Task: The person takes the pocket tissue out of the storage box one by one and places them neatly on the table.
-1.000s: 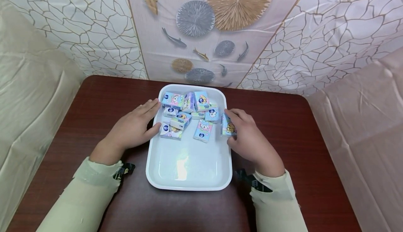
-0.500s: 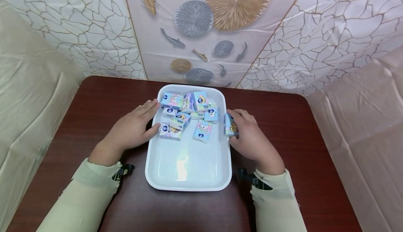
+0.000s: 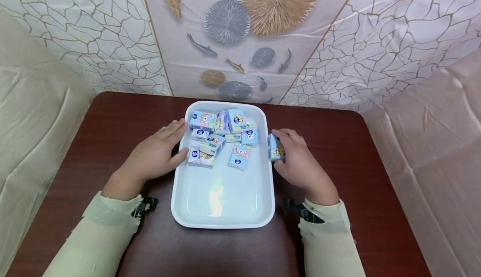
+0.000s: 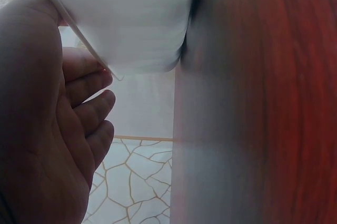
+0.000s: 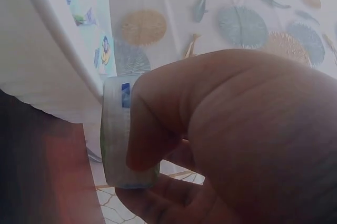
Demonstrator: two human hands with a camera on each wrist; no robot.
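Note:
A white tray [image 3: 221, 220] stands on the table with several small pastel tissue packs in its far half, some stacked on others. One pink and blue tissue pack [image 3: 239, 156] lies a little apart on the right. My left hand [image 3: 152, 154] rests its fingertips and thumb on the tray's left rim, fingers fairly straight; the left wrist view shows the fingers [image 4: 92, 89] at the rim. My right hand [image 3: 302, 160] pinches a blue tissue pack [image 3: 276, 147] at the tray's right rim, thumb on one end and fingers on the other. Part of that pack is hidden by the hand.
The dark red-brown table [image 3: 360, 177] extends on both sides of the tray. A patterned cloth [image 3: 240, 39] hangs behind its far edge. Beige cloth [image 3: 436, 143] walls in the left and right sides. Light green sleeves and black wrist straps cover the forearms.
My right hand has moved slightly right with the blue tissue pack, from over the tray's right rim to its outer side. The left hand stays at the left rim. The head view has shifted a little.

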